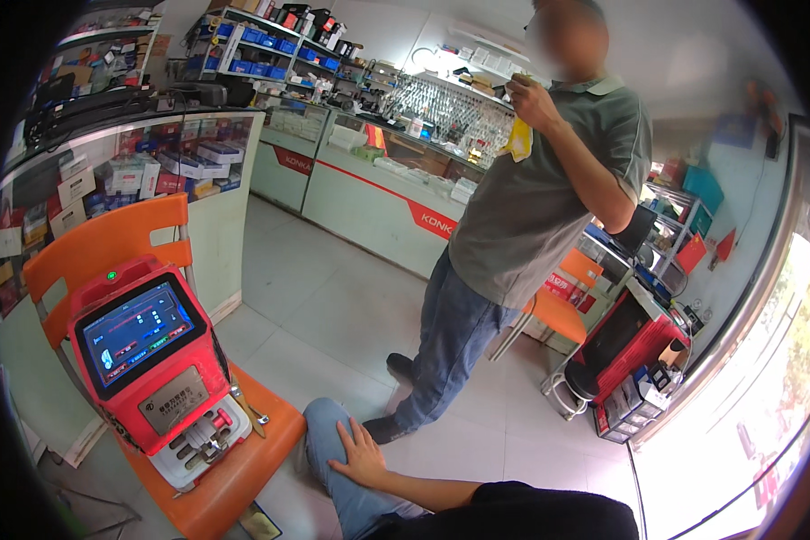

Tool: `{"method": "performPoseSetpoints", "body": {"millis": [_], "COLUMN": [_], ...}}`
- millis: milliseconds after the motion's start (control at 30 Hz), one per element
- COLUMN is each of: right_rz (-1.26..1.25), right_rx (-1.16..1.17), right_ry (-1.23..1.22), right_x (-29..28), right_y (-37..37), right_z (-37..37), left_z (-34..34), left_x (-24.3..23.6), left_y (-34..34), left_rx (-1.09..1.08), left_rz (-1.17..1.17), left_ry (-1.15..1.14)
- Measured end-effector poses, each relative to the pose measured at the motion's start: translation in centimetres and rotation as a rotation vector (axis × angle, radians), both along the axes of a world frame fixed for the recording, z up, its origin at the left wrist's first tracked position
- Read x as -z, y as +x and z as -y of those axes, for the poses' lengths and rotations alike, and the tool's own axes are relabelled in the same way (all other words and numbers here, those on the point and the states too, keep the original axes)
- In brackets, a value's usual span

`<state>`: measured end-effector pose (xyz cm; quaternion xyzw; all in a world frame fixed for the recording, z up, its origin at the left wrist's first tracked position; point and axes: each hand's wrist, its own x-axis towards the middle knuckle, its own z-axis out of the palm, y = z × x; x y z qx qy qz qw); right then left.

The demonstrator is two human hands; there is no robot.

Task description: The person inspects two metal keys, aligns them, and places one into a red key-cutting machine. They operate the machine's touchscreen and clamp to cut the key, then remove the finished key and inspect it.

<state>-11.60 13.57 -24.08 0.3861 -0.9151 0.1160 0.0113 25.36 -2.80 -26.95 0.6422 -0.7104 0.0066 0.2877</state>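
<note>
My right hand (364, 457) lies open, fingers spread, on the knee of my blue jeans (322, 441). It holds nothing. My left hand is out of view. To the left, a red machine (148, 360) with a lit tilted touchscreen (135, 333) stands on an orange chair (274, 418). It looks like a key cutting machine, with a metal clamp (202, 441) on a pale base at its front. Beside that base lies a slim metal tool (247, 409), its kind unclear. My right hand is apart from the machine.
Another person (549, 225) stands just ahead, holding a yellow packet (518, 139) raised. Glass display counters (360, 193) run behind. A second orange chair (558, 315), a round stool (571, 387) and a red cabinet (634, 351) stand at right, near the bright doorway.
</note>
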Motion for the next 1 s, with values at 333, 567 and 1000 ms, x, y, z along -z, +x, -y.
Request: {"method": "performPoseSetpoints", "body": {"millis": [333,567,1000], "right_rz": [-0.027,-0.021,-0.024], "right_rx": [-0.007,-0.017,-0.02], "right_ry": [-0.028,-0.019,-0.028], "right_x": [-0.4,-0.2,0.0], "right_y": [0.2,0.1,0.0], "right_z": [0.0,-0.1,-0.1], "left_z": [0.1,-0.1,0.2], "left_x": [1.0,0.1,2.4], "left_y": [0.2,0.2,0.4], "left_rx": [0.003,0.0,-0.018], "left_rz": [0.017,0.075,0.055], "left_ry": [-0.082,-0.086,-0.084]}}
